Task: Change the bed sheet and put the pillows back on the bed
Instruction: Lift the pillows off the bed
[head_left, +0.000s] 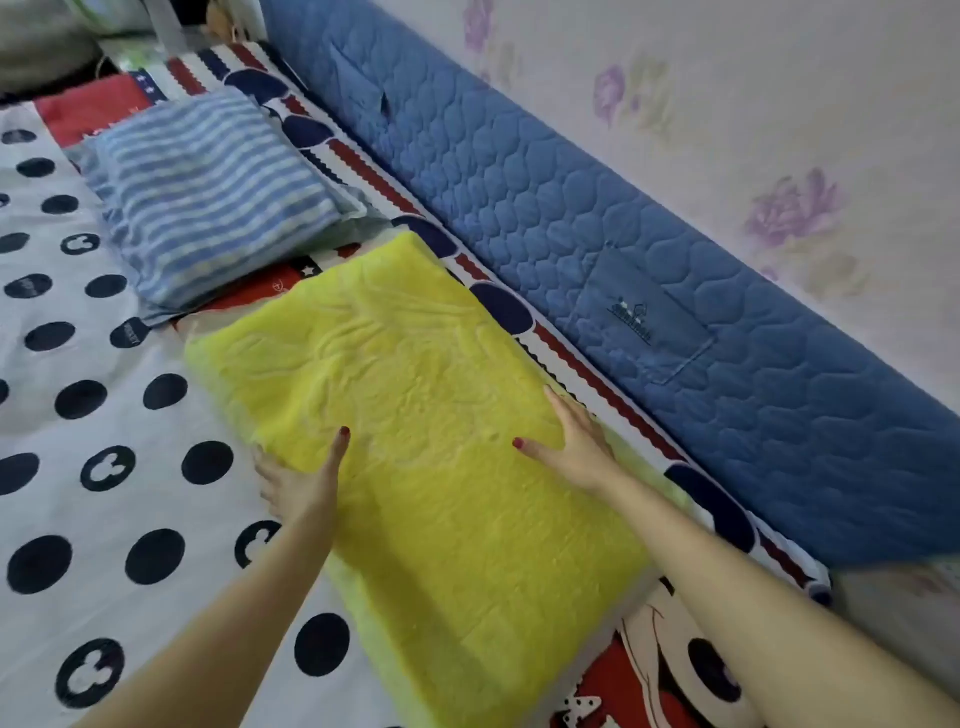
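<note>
A yellow fluffy pillow (415, 426) lies flat on the bed, close to the blue quilted headboard (623, 249). My left hand (301, 478) holds its left edge, thumb on top and fingers curled down over the side. My right hand (571, 441) rests flat on the pillow's right edge with straight fingers. Beyond it lies a blue-and-white striped pillow (208, 197), also flat on the bed. The bed sheet (104, 415) is white with dark dots and mouse-head marks, with a red, white and navy band along the headboard.
A wall with purple flower wallpaper (779, 156) rises behind the headboard. At the far top left lie bundled grey and green fabrics (47, 47) past the end of the bed.
</note>
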